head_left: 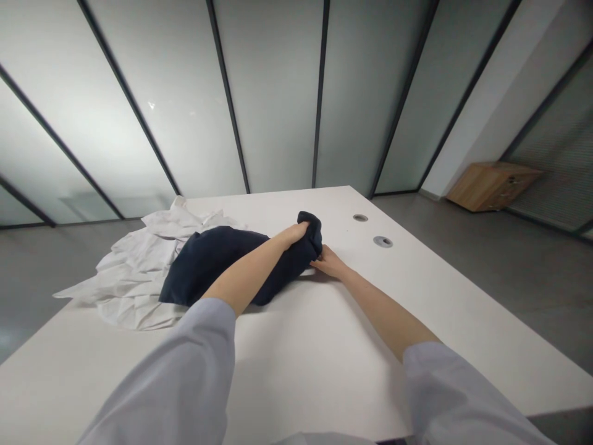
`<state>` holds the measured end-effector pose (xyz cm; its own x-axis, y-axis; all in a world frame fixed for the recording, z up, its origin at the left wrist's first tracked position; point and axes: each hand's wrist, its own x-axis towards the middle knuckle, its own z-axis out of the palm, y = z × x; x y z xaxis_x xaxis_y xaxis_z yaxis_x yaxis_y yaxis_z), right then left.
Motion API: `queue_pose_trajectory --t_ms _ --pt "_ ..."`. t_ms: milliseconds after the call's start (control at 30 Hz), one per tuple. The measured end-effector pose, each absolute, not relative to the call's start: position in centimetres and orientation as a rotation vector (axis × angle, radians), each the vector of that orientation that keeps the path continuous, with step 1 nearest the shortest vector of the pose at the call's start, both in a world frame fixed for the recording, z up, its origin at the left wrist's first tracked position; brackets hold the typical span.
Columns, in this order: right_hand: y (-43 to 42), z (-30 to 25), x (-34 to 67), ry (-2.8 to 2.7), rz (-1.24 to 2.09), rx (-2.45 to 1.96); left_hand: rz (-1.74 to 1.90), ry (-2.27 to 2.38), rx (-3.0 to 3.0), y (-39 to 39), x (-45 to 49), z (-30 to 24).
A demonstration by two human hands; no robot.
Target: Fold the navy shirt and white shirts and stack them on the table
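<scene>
Room: an office with a wall of frosted glass panels (278,93) in thin black frames, above a grey floor (509,278).
Background: a low wooden cabinet (493,185) stands on the floor by the far right wall, well apart from the table.
Surface: a white tabletop (417,296) runs away from the person, with two round metal-rimmed cable holes (383,241) near its far right side.
Left hand: the left hand (294,235) grips the bunched end of a dark blue cloth (222,266).
Right hand: the right hand (328,262) lies low on the tabletop, just touching the cloth's lower right edge.
Fingers: on the left, the fingers (302,230) are curled tightly around the cloth; on the right, they are extended and not closed around anything.
Cloth: the dark blue cloth lies bunched near the middle of the tabletop, between the hands and a crumpled white cloth (134,272).
White cloth: it lies in loose folds, partly under the blue cloth's left side, and hangs over the tabletop's left edge.
Sleeves: pale grey sleeves (185,371) cover both forearms up to mid-arm.
</scene>
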<state>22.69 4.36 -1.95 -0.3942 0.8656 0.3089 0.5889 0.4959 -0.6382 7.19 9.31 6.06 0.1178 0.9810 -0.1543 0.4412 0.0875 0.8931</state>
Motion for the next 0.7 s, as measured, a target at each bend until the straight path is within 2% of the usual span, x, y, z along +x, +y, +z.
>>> queue_pose_trajectory --t_ms 233,467,700 --pt "5.6 -3.3 22.6 -1.800 0.877 -1.329 0.931 1.243 1.232 8.8 6.5 1.1" --pt "6.8 -3.1 23.0 -1.554 0.787 -1.327 0.924 1.032 1.409 8.1 1.5 -0.8" --pt "7.3 -2.2 22.9 -1.192 1.034 -1.279 0.713 1.464 1.953 8.4 -1.2 1.2"
